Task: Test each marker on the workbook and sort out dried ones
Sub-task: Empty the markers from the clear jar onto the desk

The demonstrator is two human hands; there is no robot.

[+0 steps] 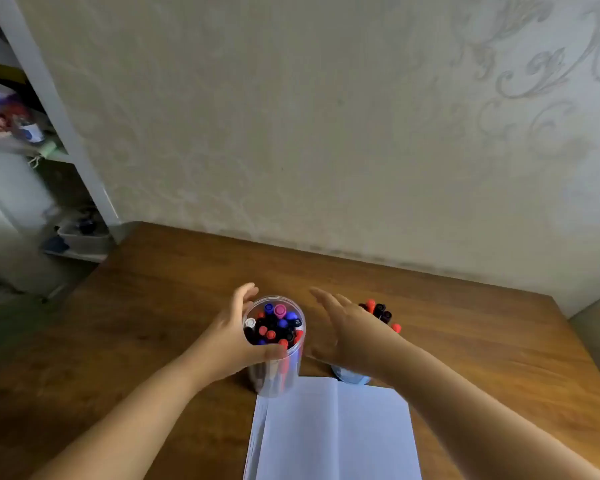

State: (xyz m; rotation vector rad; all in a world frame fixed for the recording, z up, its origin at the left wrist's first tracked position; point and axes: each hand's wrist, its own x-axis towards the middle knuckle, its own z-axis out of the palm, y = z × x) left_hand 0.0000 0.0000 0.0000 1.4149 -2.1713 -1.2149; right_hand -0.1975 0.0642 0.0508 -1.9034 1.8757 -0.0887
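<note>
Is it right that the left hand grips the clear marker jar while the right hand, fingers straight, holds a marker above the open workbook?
Not quite. In the head view the right hand holds nothing; its straight fingers hover beside the jar, in front of a second cup of markers. The left hand does grip the jar, and the workbook lies open.

Inside the left hand's [232, 336] curl, the clear jar [274, 368] held markers [274, 323] capped red, blue, black, pink and white. Behind the right hand [347, 334], red and black caps [378, 311] showed above a pale blue cup [350, 377]. Nearer lay a plain white workbook [333, 431] on the brown wood-grain table [465, 323].
</note>
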